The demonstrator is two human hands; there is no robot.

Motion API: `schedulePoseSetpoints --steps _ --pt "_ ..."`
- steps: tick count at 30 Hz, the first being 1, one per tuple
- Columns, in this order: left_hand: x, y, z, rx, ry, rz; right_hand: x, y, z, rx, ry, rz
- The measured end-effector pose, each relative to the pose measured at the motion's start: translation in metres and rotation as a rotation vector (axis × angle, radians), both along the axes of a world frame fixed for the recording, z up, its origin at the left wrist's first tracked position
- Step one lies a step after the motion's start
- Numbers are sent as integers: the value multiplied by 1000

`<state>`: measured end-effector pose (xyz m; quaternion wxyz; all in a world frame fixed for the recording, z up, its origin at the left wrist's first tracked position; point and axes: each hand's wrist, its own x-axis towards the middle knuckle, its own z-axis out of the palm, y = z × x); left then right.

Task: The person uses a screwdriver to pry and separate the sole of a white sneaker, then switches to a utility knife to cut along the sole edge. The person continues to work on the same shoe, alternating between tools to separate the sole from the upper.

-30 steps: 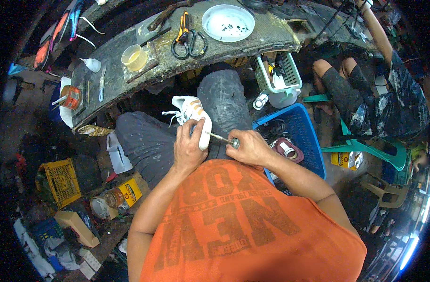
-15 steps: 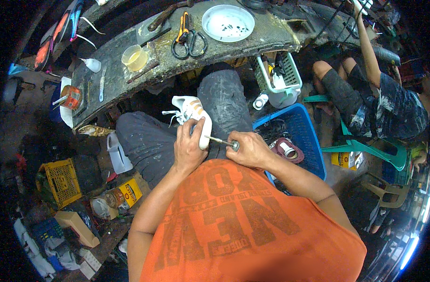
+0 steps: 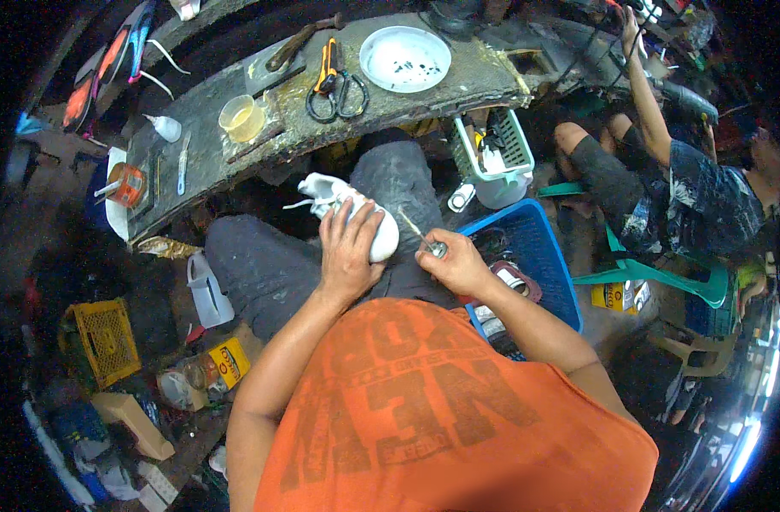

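A white sneaker [image 3: 380, 239] with loose laces lies over my lap, above my dark trousers [image 3: 258, 264]. My left hand [image 3: 347, 247] grips it from above, fingers wrapped over its side and largely hiding it. My right hand [image 3: 456, 264], just to the right, is closed on a thin tool [image 3: 416, 228] with a pale tip and a round metallic end. The tip points up-left, apart from the sneaker.
Across the front, a workbench [image 3: 211, 171] holds scissors [image 3: 337, 102], a basin [image 3: 404, 51], a cup [image 3: 241, 118] and a squeeze bottle [image 3: 166, 126]. A blue basket [image 3: 561, 256] and green basket [image 3: 509, 162] sit right, near another person [image 3: 697, 196]. A yellow crate [image 3: 104, 333] stands left.
The sneaker has turned and shifted right under my left hand. The tool's tip has lifted away from it, up and right. The other person's raised arm has moved left.
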<state>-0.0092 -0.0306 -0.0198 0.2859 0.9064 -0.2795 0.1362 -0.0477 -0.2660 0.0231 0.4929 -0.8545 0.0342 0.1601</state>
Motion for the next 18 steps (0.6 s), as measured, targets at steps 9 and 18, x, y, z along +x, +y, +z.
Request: schedulePoseSetpoints --steps 9,18 --pt "4 -10 -5 36 157 -11 -6 4 3 -17 141 -26" --pt "-2 -7 -3 80 118 -46 7 1 -2 -69 143 96"
